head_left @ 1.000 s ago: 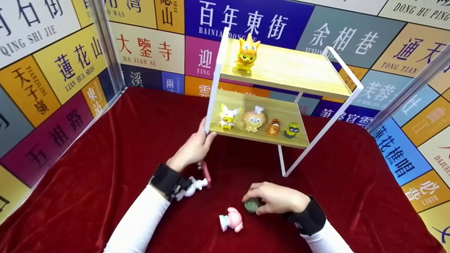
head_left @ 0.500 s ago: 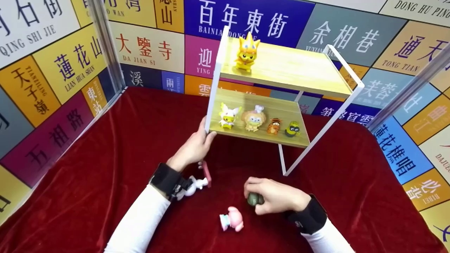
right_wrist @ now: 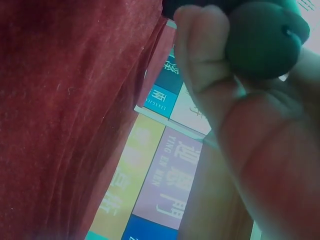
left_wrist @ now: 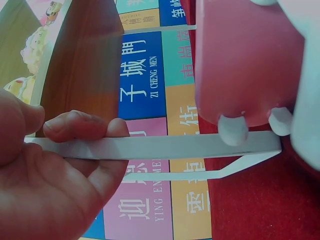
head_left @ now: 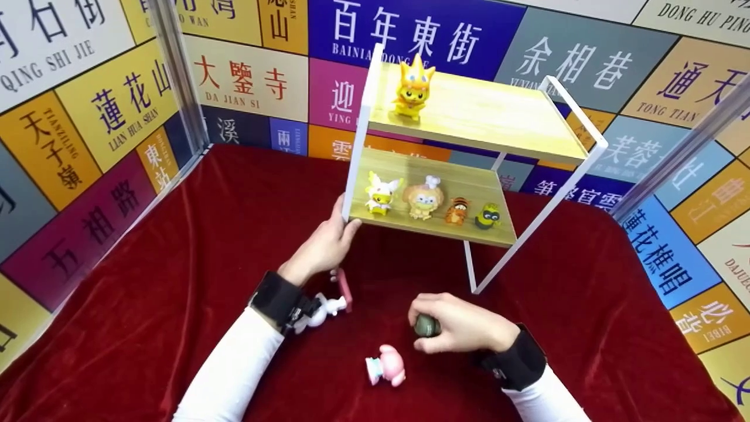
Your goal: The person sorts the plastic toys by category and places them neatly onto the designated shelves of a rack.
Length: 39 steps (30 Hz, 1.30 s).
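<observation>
My left hand [head_left: 322,243] grips the white metal leg [left_wrist: 160,147] of a two-tier shelf [head_left: 486,120], its fingers curled round the leg in the left wrist view. My right hand [head_left: 466,325] holds a small rounded dark green figurine [head_left: 426,326] between thumb and fingers, over the red cloth. In the right wrist view the figurine [right_wrist: 262,42] looks dark and smooth; fingers hide part of it, so its kind is unclear. Near the right hand lies a pink and pale blue figurine [head_left: 391,366]. Beside my left wrist is a white figurine [head_left: 319,313] with a pink part [head_left: 344,290].
On the upper board stands a yellow figurine in an orange hood [head_left: 411,91]. The lower board bears a white-hooded yellow figurine [head_left: 381,194], a chef-hatted one [head_left: 425,198], a tiger [head_left: 456,211] and a yellow-green goggled one [head_left: 487,216]. Printed panels [head_left: 243,82] rise behind the red cloth [head_left: 234,205].
My right hand has shifted slightly up and right with the green figurine, which has turned in its fingers. The left hand keeps its grip on the shelf leg.
</observation>
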Tool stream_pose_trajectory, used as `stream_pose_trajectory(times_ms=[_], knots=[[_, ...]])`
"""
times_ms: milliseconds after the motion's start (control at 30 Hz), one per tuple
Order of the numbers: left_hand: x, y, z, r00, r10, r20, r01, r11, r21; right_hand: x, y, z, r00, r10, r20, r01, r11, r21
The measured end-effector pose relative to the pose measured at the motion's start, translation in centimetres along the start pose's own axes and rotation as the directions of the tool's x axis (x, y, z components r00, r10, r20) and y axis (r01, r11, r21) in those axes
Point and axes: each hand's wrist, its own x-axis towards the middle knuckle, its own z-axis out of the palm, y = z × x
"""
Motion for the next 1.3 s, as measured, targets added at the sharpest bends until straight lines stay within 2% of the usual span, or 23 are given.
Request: stream_pose_trajectory(times_ms=[500,667,867,1067,1300], knots=[[0.08,0.19,-0.28,1.000,0.008,0.007,-0.008,1.000,-0.011,0.09,-0.05,-0.27,1.000,0.007,-0.027,-0.008,1.000,-0.009],[0.10,0.20,-0.26,1.000,0.003,0.010,-0.003,1.000,-0.008,0.06,-0.04,-0.18,0.997,0.043,-0.066,-0.044,0.999,-0.014],[0.06,0.16,-0.15,1.000,-0.009,0.010,0.009,1.000,-0.002,0.14,-0.11,-0.18,0.989,0.099,-0.112,-0.094,0.994,0.052],[0.04,0.00,-0.01,1.000,-0.008,0.002,0.008,1.000,0.002,0.17,0.01,-0.26,0.992,0.035,-0.119,-0.031,0.999,0.035],[-0.07,0.00,0.11,1.000,0.006,-0.006,-0.006,1.000,-0.002,0.01,0.13,-0.55,0.996,-0.044,-0.082,0.044,0.999,-0.007]])
